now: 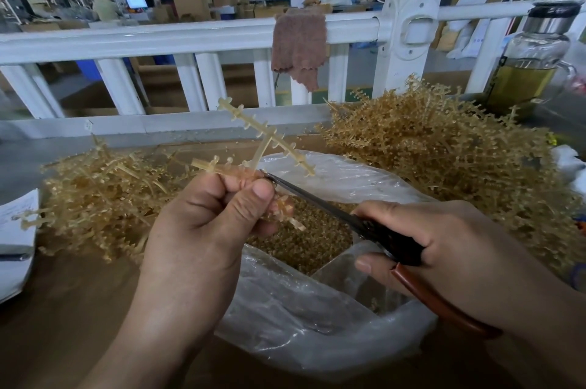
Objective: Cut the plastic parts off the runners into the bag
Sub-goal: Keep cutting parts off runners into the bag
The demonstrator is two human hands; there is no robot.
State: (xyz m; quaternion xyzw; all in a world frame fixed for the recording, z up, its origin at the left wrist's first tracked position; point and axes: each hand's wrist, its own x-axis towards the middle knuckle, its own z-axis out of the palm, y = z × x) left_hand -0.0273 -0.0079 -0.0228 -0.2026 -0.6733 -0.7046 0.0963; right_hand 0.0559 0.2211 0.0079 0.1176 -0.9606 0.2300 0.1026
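Note:
My left hand (206, 220) pinches a pale yellow plastic runner (263, 134) above the bag, its branches with small parts sticking up and to the right. My right hand (444, 249) grips cutters (380, 230) with dark jaws and a red-brown handle. The jaw tip touches the runner right by my left thumb. Below both hands stands a clear plastic bag (317, 325), open at the top, with several small tan cut parts (304, 242) inside.
A big heap of tan runners (444, 147) lies at the right and a lower heap (95, 198) at the left. A white railing (190, 39) with a brown cloth (298, 46) runs behind. A glass jar (532, 55) stands far right; papers (16, 230) lie far left.

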